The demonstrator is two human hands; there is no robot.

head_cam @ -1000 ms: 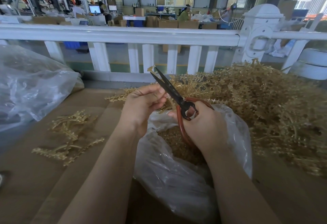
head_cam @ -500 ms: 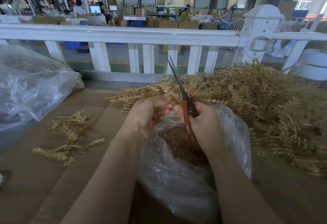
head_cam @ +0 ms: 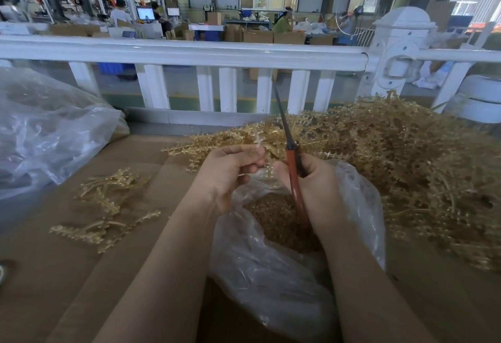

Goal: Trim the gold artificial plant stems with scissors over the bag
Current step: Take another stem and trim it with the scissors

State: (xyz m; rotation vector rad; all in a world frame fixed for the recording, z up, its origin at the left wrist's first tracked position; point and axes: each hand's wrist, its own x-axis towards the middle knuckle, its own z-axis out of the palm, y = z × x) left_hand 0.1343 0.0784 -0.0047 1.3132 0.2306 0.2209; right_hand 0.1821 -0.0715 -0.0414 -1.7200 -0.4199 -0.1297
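Note:
My right hand grips the red-handled scissors, their closed dark blades pointing up and away toward the railing. My left hand pinches a small gold plant stem just left of the scissors. Both hands hover above an open clear plastic bag holding gold trimmings. A big heap of gold stems lies behind and to the right of the bag.
A small pile of gold stems lies on the brown cardboard surface to the left. A large clear plastic bag sits far left. A white railing borders the far edge.
The scissors swung from pointing up-left to nearly upright and their blades closed. My left hand stayed beside them, fingers now pinching a stem piece.

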